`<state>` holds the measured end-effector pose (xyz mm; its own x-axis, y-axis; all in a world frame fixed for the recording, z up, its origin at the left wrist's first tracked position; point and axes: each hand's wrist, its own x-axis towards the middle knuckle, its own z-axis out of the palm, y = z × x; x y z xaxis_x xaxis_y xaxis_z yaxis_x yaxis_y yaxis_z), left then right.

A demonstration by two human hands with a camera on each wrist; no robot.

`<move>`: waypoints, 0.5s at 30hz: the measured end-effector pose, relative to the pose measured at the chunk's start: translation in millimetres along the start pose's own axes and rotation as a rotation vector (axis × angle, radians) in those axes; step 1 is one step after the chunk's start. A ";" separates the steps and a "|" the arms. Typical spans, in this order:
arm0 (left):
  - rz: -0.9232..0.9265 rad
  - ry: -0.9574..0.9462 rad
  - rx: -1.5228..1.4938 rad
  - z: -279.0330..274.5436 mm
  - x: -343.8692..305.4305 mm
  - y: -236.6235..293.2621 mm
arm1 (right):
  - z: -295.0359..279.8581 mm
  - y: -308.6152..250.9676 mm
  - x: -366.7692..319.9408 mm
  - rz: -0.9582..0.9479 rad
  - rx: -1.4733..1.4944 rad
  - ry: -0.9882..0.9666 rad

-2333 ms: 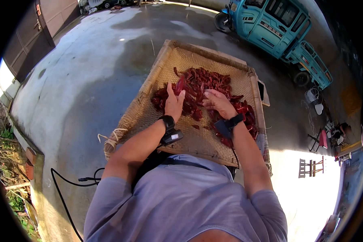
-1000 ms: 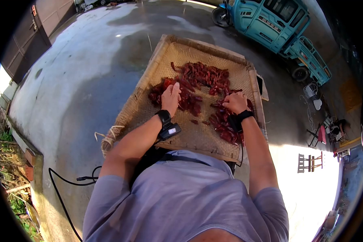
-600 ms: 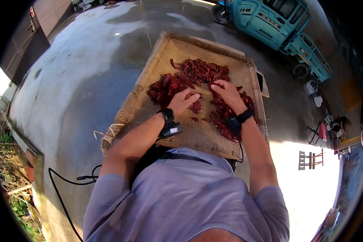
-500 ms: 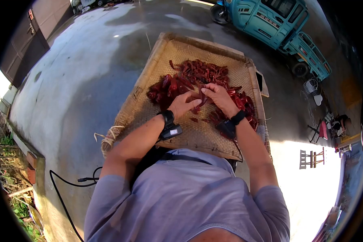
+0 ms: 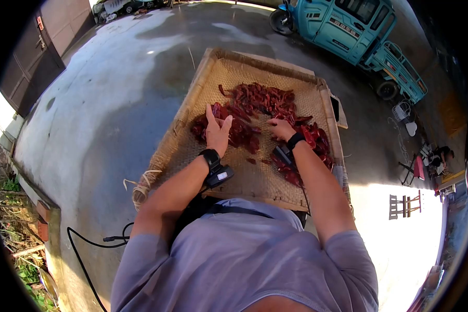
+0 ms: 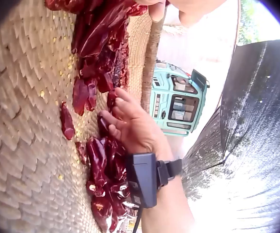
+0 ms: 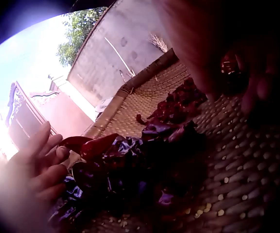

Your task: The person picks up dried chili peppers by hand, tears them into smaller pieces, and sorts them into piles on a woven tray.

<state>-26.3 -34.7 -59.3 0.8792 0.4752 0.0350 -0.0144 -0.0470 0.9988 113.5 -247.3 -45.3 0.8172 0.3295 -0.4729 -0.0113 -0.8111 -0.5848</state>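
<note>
My left hand (image 5: 217, 136) is at the left heap of dried red peppers (image 5: 242, 136), its forefinger straight and its thumb spread. In the right wrist view, the tip of a glossy red pepper (image 7: 97, 147) meets the left hand's fingers (image 7: 51, 174); a firm grip is not visible. My right hand (image 5: 283, 130) is low over the gap between the left and right heaps. Its fingers curl round a dark red pepper (image 7: 229, 67), mostly hidden in shadow. The left wrist view shows this hand (image 6: 135, 127) beside the peppers.
The woven tray (image 5: 192, 158) has a raised rim, with a small loose pepper (image 5: 251, 161) near its middle. Behind the tray a blue three-wheeler (image 5: 343, 28) stands on the concrete floor (image 5: 106, 104). A black cable (image 5: 78, 249) lies at the left; a person sits far right.
My hands have parted from their meeting place over the middle of the tray. The left hand has moved left with its forefinger extended; the right has moved slightly right and nearer my body.
</note>
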 end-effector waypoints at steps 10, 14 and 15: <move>0.073 -0.182 0.245 6.4 -3.2 -6.6 | 21.2 42.0 46.6 -0.117 -0.205 0.263; 0.080 -0.282 0.307 2.2 -4.2 0.3 | 26.9 13.6 25.0 -0.426 -0.412 0.574; 0.141 -0.235 0.285 2.7 -5.7 -2.0 | 33.2 9.1 13.7 -0.612 -0.379 0.726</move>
<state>-30.1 -39.6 -61.6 0.9635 0.2341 0.1297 -0.0393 -0.3556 0.9338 105.4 -234.1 -79.1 0.7751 0.4683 0.4242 0.6052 -0.7433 -0.2851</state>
